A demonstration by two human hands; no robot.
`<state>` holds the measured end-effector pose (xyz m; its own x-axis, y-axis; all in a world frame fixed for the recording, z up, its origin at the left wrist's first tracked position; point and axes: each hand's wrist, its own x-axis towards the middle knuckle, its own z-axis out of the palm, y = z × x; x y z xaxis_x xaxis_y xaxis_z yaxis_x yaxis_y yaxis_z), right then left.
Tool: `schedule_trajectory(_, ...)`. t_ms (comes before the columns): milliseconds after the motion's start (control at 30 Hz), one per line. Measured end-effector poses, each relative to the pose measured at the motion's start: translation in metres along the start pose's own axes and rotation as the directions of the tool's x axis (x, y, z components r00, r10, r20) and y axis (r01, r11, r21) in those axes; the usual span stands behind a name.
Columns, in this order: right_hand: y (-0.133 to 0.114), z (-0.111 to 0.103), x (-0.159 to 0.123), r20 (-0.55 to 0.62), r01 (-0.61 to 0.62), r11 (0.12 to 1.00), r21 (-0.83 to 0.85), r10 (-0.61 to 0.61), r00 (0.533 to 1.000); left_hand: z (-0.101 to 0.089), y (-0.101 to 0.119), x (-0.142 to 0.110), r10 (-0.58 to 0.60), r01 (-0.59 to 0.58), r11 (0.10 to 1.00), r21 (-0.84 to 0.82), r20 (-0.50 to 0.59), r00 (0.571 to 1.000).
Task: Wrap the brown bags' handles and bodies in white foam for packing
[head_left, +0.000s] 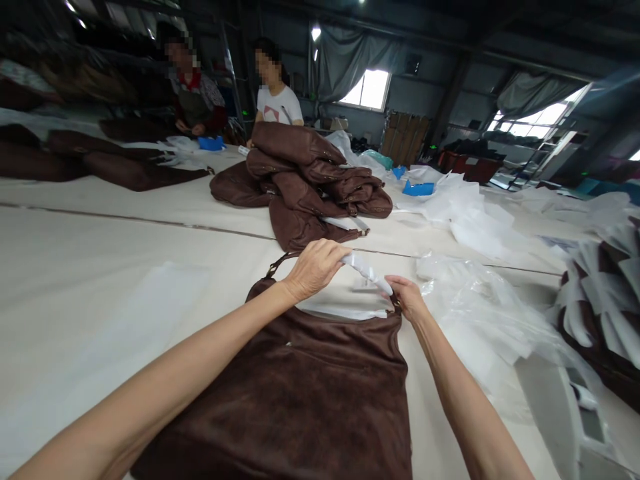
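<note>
A brown suede bag (300, 393) lies flat on the white table (100, 267) in front of me. Its strap arches over the top and is wrapped in white paper (365, 270). My left hand (315, 267) is closed around the wrapped strap near its top. My right hand (407, 297) pinches the lower end of the white wrap where the strap meets the bag's right corner. White sheet material shows in the bag's mouth.
A pile of brown bags (310, 187) sits beyond my hands. Crumpled clear plastic and white paper (475, 293) lie to the right. More wrapped bags (605, 300) stack at the far right. Two people (275, 87) stand at the table's far side.
</note>
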<state>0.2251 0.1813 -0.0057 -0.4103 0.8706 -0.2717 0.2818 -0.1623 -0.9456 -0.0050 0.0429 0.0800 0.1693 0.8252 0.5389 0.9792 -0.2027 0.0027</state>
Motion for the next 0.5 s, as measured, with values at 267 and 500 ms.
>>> schedule_trajectory(267, 0.02, -0.024, -0.021, -0.167, 0.154, 0.93, -0.335, -0.219, 0.961, 0.029, -0.022, -0.022, -0.179, 0.175, 0.984, 0.037, 0.189, 0.966)
schedule_trajectory(500, 0.013, 0.013, -0.012, 0.148, 0.347, 0.616, -0.707, -0.35, 0.925, 0.068, -0.012, -0.011, -0.147, 0.153, 0.988, 0.013, 0.375, 0.915)
